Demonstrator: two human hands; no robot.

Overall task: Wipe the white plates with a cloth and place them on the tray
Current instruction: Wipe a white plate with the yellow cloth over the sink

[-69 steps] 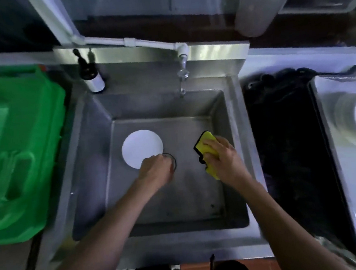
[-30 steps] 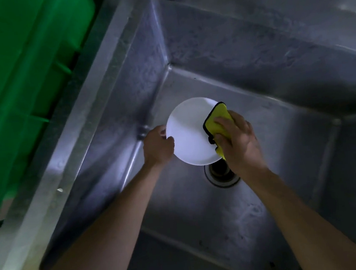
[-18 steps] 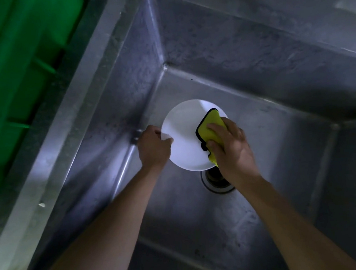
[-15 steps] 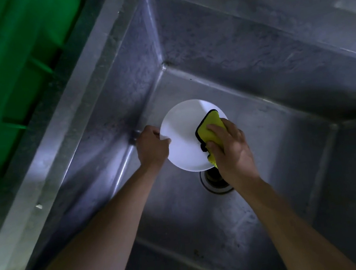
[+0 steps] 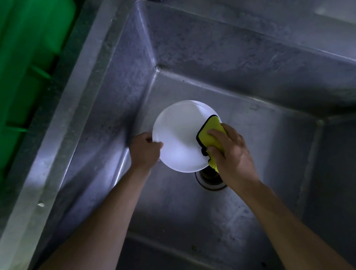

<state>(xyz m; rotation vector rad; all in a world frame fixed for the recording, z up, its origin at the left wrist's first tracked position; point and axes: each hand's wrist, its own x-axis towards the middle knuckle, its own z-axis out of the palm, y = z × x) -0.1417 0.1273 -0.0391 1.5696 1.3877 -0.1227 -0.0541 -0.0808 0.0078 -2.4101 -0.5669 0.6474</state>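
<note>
Wiping step in hand. Left hand [image 5: 145,151] pinches the white plate [image 5: 179,139] at its left rim, holding it above the sink [image 5: 242,67] floor, near the drain [image 5: 211,178]. Right hand [image 5: 231,151] grasps the yellow cloth [image 5: 212,131], pressing it on the plate's right side. Suggest steady rim grip, overlapping strokes — cover centre and far rim. Plate face tilts up toward the camera; round, no long axis.
</note>
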